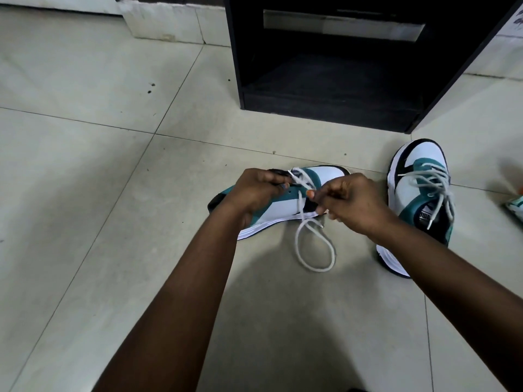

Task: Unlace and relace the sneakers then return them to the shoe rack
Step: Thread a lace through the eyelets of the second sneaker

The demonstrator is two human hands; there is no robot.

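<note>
A white, teal and black sneaker [285,205] lies tipped on its side on the floor in front of me. My left hand [259,189] grips it at the tongue and eyelet area. My right hand [348,203] pinches its white lace [314,250] close to the eyelets; the rest of the lace hangs down in a loop on the tiles. A second matching sneaker [421,199] stands upright to the right, laced, with its lace ends loose over the tongue.
A black shoe rack [334,114] with an open lower shelf stands just behind the sneakers. Pale floor tiles [99,193] spread out to the left. Part of another light-coloured object [516,205] shows at the right edge.
</note>
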